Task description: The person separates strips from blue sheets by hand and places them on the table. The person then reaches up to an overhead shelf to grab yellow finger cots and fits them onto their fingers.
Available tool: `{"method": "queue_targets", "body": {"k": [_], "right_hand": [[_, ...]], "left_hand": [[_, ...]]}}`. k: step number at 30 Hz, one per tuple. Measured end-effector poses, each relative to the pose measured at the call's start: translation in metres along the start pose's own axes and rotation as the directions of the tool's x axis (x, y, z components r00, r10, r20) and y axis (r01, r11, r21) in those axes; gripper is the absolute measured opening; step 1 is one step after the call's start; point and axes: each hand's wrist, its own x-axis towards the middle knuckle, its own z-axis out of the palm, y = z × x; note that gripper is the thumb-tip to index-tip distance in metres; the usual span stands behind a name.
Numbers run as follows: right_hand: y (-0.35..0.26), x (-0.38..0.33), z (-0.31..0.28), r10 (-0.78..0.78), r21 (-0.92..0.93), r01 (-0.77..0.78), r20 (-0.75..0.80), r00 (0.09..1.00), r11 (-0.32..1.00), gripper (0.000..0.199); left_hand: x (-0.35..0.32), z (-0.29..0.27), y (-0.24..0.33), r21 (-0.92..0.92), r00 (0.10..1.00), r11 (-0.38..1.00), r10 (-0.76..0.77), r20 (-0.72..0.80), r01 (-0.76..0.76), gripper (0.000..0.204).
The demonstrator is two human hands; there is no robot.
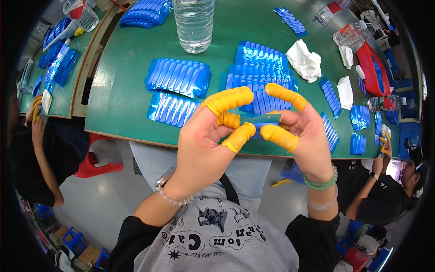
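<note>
Yellow finger cots cover the thumbs and several fingertips of both my hands. My left hand (pixel 206 129) and my right hand (pixel 308 131) meet over the table's near edge, fingers curled in a pinch. Stretched between them is a small blue strip (pixel 262 123), its ends partly hidden by the cots. Just beyond my fingers lies a stack of blue film sheets (pixel 260 68) with rows of long rounded pieces. Left of that stack, two smaller groups of like sheets lie one behind the other, the farther group (pixel 179 77) and the nearer sheet (pixel 170 109).
A large clear water bottle (pixel 195 27) stands on the green table (pixel 122 81). Crumpled white tissue (pixel 304 60) and a red container (pixel 374 68) lie to the right. Co-workers sit at left (pixel 36 154) and right (pixel 385 195). A red stool (pixel 97 163) stands at lower left.
</note>
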Motion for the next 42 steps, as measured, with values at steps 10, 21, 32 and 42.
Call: {"method": "queue_targets", "body": {"k": [10,21,32,42], "right_hand": [[0.013,0.003,-0.004,-0.162,-0.078,0.158,-0.057,0.985,0.984,0.056],[0.016,0.003,-0.012,-0.196,-0.067,0.194,-0.029,0.98,0.979,0.062],[0.02,-0.001,-0.004,-0.199,-0.073,0.191,-0.117,0.973,0.979,0.056],[0.026,-0.002,-0.01,-0.297,-0.112,0.285,-0.117,0.948,0.952,0.058]], "left_hand": [[0.001,0.004,-0.002,0.146,0.98,0.969,0.2,0.012,-0.2,0.042],[0.007,0.002,0.003,0.18,0.996,0.98,0.08,0.049,-0.088,0.049],[0.008,0.004,0.003,0.134,1.0,0.991,0.016,0.015,-0.018,0.059],[0.009,0.005,0.002,0.174,0.997,0.984,0.034,0.067,-0.045,0.065]]}}
